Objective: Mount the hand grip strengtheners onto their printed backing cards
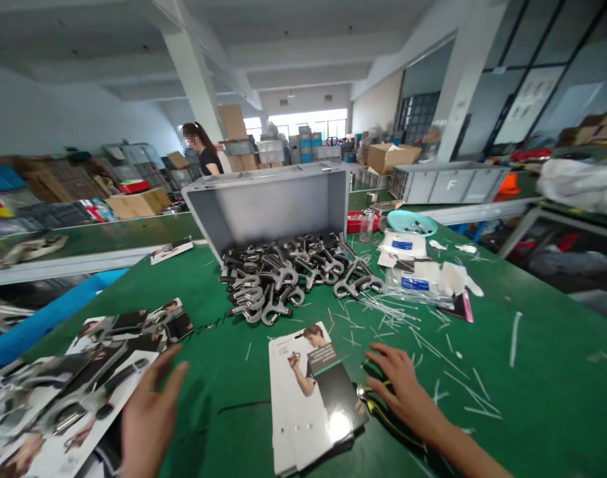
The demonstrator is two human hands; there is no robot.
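Note:
My left hand (151,411), slightly blurred, has its fingers apart beside a pile of printed cards with grey grip parts (84,392) on the left. My right hand (398,385) is spread over yellow-and-black pliers (390,418), its fingers not wrapped round them. Between my hands lies a stack of printed cards (303,392) showing a person's picture. Beyond it, many grey and black grip parts (278,272) spill from a grey crate (283,206) tipped on its side. Thin white ties (388,305) are scattered on the right.
A green table (542,385) spans the view. At its back right are a teal plate (412,223), a red tray (356,222), a clear jar (366,226) and plastic bags (413,282). Farther back, a person (202,151) stands near boxes; a grey bin (445,184) sits right.

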